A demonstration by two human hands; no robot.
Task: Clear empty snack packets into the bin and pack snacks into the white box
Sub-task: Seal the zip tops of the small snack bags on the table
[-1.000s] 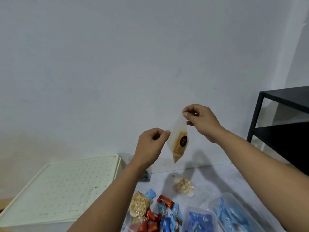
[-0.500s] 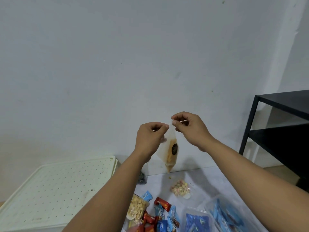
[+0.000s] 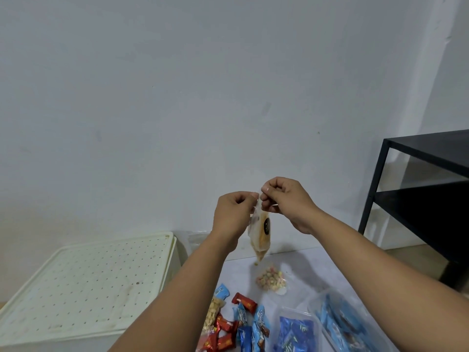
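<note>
At the far left, beside the tabletop's left edge, stood a cream box (image 3: 88,283) closed by a perforated lid. Moving right, a cluster of small snacks lay near the tabletop's (image 3: 317,270) front edge: a clear bag of pale puffs (image 3: 212,313), red-wrapped sweets (image 3: 244,301) and blue-wrapped sweets (image 3: 261,318) touching and overlapping one another. Above them, both arms reached forward and up in front of the pale wall (image 3: 177,97). The left hand (image 3: 232,214) had its fingers curled and pinched the top left edge of a small translucent packet (image 3: 260,232), and the right hand (image 3: 284,196), just beside it, pinched the packet's top right edge between thumb and fingers. The packet hung clear of the surface, over the back edge of the tabletop, tapering to a point at its bottom, with a dark round label on its face and orange-brown contents settled low inside; whether it was sealed or torn could not be told. Below it, towards the back of the tabletop, lay a clear bag of pastel-coloured pieces (image 3: 271,276). Towards the front right corner sat two clear plastic tubs (image 3: 340,323) holding blue packets, side by side. At the far right, apart from the tabletop, stood a black metal shelf (image 3: 426,189).
</note>
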